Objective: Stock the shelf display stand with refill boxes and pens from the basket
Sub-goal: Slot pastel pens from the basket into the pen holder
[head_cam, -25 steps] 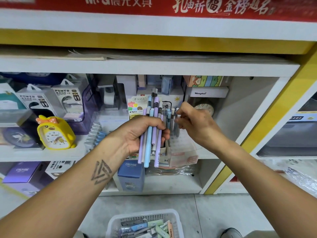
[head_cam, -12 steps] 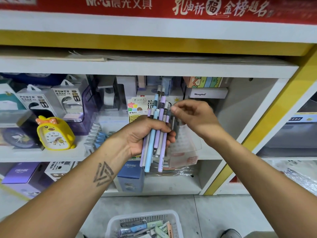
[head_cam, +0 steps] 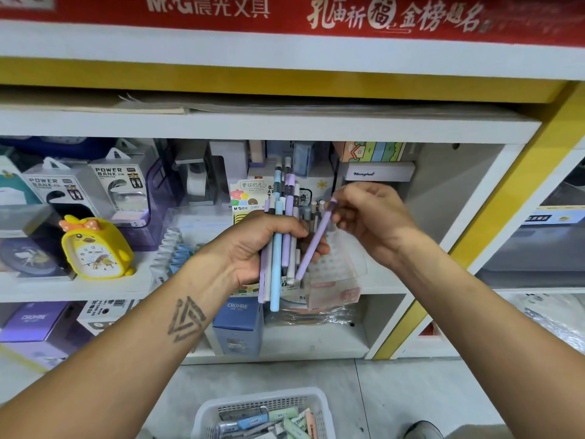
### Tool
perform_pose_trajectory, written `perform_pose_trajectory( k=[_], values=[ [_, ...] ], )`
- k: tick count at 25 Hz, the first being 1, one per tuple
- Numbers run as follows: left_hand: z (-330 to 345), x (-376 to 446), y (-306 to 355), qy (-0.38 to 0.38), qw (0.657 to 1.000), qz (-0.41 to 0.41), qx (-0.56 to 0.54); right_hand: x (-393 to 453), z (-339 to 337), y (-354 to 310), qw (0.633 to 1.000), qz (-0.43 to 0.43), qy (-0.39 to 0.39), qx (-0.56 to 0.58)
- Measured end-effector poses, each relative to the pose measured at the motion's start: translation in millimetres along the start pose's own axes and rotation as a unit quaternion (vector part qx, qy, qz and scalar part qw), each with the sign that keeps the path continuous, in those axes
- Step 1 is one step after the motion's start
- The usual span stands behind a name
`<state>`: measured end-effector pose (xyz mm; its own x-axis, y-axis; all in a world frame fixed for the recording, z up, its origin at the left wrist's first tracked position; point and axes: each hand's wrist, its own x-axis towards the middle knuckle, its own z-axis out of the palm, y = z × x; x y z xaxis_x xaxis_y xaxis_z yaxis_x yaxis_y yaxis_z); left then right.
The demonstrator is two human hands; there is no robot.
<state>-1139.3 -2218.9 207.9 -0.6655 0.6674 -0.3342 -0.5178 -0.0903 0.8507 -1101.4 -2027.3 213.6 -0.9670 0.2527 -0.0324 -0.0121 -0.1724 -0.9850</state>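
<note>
Hands are both engaged: a bundle of pastel pens [head_cam: 278,245] is gripped upright in the left hand [head_cam: 253,245], while a single purple pen [head_cam: 313,242] is pinched near its cap by the right hand [head_cam: 370,220], at 3 o'clock of the bundle and tilted, its lower end touching the bundle. The pens are judged light, stiff and smooth; slipping is likely unless each is taken near the cap. The clear display stand [head_cam: 335,264] is located just behind. The white basket [head_cam: 319,403], with refill boxes [head_cam: 285,416], lies at 6 o'clock.
</note>
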Motion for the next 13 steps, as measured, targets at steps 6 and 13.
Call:
perform_pose_trajectory(
  k=[6,13],
  values=[
    [-6,1,2,0.075,0.996,0.008,0.057,6,-16,-6,0.92,-0.191,0.112,-0.324],
    [-9,2,1,0.076,0.995,0.013,0.07,10,-17,20,0.853,-0.235,0.093,-0.456]
  ],
)
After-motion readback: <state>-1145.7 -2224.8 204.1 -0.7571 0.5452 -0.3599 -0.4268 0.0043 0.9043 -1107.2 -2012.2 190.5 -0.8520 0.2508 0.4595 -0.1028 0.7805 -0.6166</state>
